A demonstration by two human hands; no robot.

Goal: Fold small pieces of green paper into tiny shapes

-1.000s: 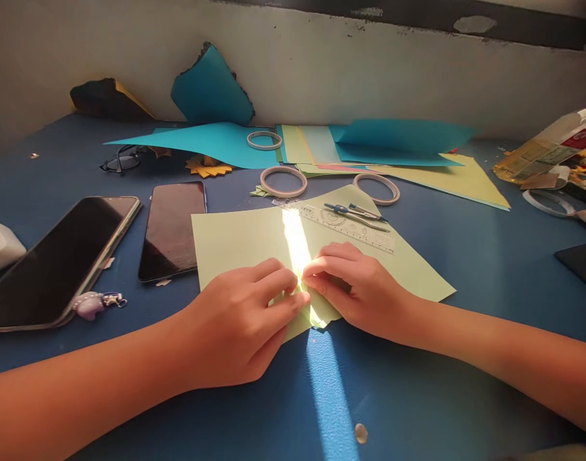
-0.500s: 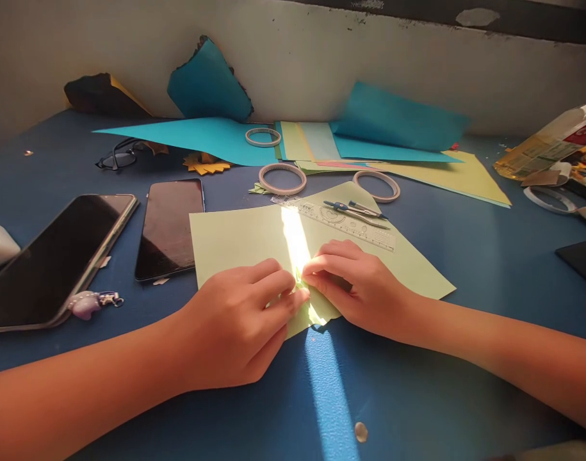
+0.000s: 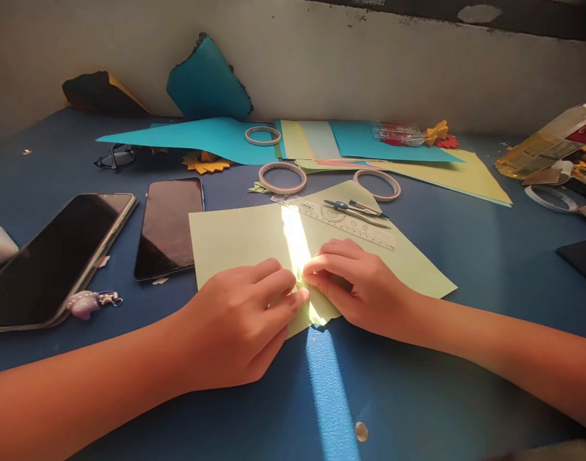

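Two hands at one small green piece (image 3: 300,276), low over the near part of the pale green sheet (image 3: 239,240), which serves as landmark. Left hand (image 3: 242,320): fingers curled, thumb and forefinger seemingly pinching the piece. Right hand (image 3: 357,282): thumb and forefinger tips brought together, grasping the piece from the other side.

Step in hand, as judged: close fingertip work on the piece, likely shaping or creasing it. The next move appears to call for a steady hold with the left and small, light pressure with the right; a hard tug could crumple or tear the paper.

On the sheet's far right part lie a ruler (image 3: 374,238) and a compass (image 3: 339,205), both apart from the fingers. Left of the sheet, a phone (image 3: 168,227); beyond it, a tape roll (image 3: 283,190).

Hard to make out: the piece's folds and outline, mostly covered by fingertips (a bright sun stripe washes out the sheet just beyond them). The left hand's lower fingers are hidden, as is part of the sheet's near edge. Well right of the sheet, a bottle (image 3: 545,148) is cut off by the frame.
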